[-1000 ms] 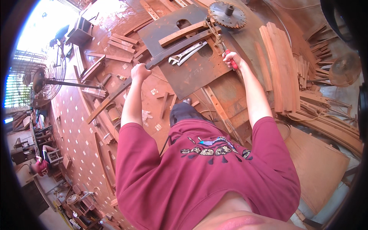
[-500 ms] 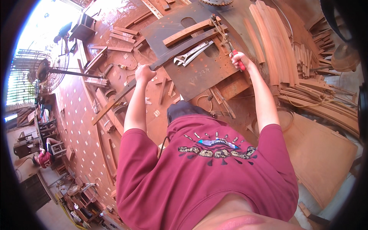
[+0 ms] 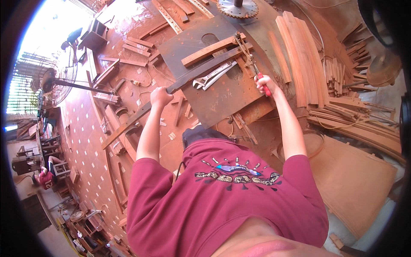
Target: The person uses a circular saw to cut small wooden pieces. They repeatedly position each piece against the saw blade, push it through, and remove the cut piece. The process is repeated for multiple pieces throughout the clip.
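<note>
My left hand (image 3: 162,97) is closed around a long dark bar (image 3: 193,71) lying slantwise across a dark metal plate (image 3: 217,103). Beyond the hand, a brown length (image 3: 128,125) runs down-left in line with the bar; I cannot tell whether it is the same piece. My right hand (image 3: 269,85) grips a red-handled tool (image 3: 267,90), its kind unclear. The tool reaches up to a rusty metal clamp-like fitting (image 3: 246,49) at the bar's far end. A wooden strip (image 3: 207,51) lies beyond the bar. On its near side rests an adjustable wrench (image 3: 214,76).
A toothed circular saw blade (image 3: 238,10) is at the top. Long planks (image 3: 299,60) and stacked strips (image 3: 351,122) lie to the right, with a flat board (image 3: 357,180) below. Loose wood (image 3: 137,48) lies left. A fan (image 3: 49,79) and another person (image 3: 46,177) are farther left.
The view has shifted, showing more of the saw blade at the top. Both hands keep their holds, and the bar and wrench lie much as before on the plate.
</note>
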Demonstrator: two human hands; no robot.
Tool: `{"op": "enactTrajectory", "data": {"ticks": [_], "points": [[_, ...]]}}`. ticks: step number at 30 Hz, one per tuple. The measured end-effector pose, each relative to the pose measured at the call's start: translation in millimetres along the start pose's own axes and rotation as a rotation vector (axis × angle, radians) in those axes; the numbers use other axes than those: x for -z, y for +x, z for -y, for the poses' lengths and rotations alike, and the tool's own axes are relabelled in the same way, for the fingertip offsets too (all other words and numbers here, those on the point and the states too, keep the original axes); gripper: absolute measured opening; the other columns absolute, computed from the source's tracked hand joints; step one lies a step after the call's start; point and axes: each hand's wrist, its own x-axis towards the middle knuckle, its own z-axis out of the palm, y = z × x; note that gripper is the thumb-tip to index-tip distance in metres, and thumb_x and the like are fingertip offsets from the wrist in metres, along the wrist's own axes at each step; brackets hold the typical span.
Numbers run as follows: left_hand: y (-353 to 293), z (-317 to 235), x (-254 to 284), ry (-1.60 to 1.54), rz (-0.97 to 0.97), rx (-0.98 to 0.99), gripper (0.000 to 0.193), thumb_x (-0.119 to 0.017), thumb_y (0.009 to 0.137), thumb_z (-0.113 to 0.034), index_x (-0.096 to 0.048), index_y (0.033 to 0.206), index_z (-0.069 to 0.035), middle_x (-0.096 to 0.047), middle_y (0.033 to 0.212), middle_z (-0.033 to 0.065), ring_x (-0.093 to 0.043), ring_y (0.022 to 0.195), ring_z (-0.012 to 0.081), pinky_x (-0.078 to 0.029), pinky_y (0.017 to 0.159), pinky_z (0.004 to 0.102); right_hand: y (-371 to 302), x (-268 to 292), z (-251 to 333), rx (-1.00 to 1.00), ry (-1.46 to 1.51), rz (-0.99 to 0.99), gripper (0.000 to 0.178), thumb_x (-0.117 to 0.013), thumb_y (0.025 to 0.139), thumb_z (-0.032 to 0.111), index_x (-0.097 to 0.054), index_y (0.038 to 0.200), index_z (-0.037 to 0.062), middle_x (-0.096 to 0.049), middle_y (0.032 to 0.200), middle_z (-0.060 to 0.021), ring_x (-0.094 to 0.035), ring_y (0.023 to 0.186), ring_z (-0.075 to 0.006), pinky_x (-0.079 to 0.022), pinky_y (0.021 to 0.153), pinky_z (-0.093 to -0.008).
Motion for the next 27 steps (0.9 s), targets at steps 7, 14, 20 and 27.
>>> {"op": "enactTrajectory", "data": {"ticks": [7, 14, 20, 27], "points": [[14.8, 9.2, -1.4, -0.06, -0.032, -0.068, 0.027, -0.068, 0.067, -0.028, -0.073, 0.082, -0.007, -0.071, 0.08, 0.0184, -0.07, 0.081, 0.0353, -0.056, 0.077, 0.0449, 12.9, -4.8, 8.7, -0.007, -0.016, 0.016, 0.029, -0.062, 0.065, 0.007, -0.054, 0.093, 0.0095, -0.048, 0.069, 0.0033, -0.044, 0.05, -0.0054, -0.032, 0.044, -0.0227], [74.0, 27.6, 4.8, -0.023, -0.006, -0.045, 0.026, -0.069, 0.065, -0.029, -0.072, 0.081, -0.008, -0.071, 0.079, 0.0172, -0.071, 0.08, 0.0333, -0.057, 0.076, 0.0444, 65.4, -7.4, 41.0, -0.055, 0.061, 0.088, 0.038, -0.062, 0.062, 0.002, -0.053, 0.098, 0.0089, -0.047, 0.072, 0.0044, -0.042, 0.052, -0.005, -0.033, 0.045, -0.022], [153.8, 56.6, 27.5, -0.025, -0.001, -0.052, 0.024, -0.067, 0.065, -0.025, -0.073, 0.08, -0.007, -0.072, 0.082, 0.018, -0.071, 0.082, 0.0336, -0.057, 0.078, 0.0437, 135.3, -27.1, 87.5, -0.025, 0.082, 0.111, 0.038, -0.062, 0.063, 0.004, -0.051, 0.099, 0.0103, -0.047, 0.075, 0.0045, -0.043, 0.053, -0.0047, -0.031, 0.045, -0.022], [250.9, 96.2, 41.0, -0.006, -0.031, -0.017, 0.025, -0.066, 0.066, -0.026, -0.073, 0.081, -0.008, -0.072, 0.084, 0.0179, -0.071, 0.085, 0.0335, -0.057, 0.081, 0.043, 229.7, -53.0, 143.9, -0.015, 0.069, 0.12, 0.036, -0.064, 0.064, 0.006, -0.051, 0.098, 0.0114, -0.045, 0.074, 0.0045, -0.04, 0.051, -0.0055, -0.029, 0.045, -0.0234]]}}
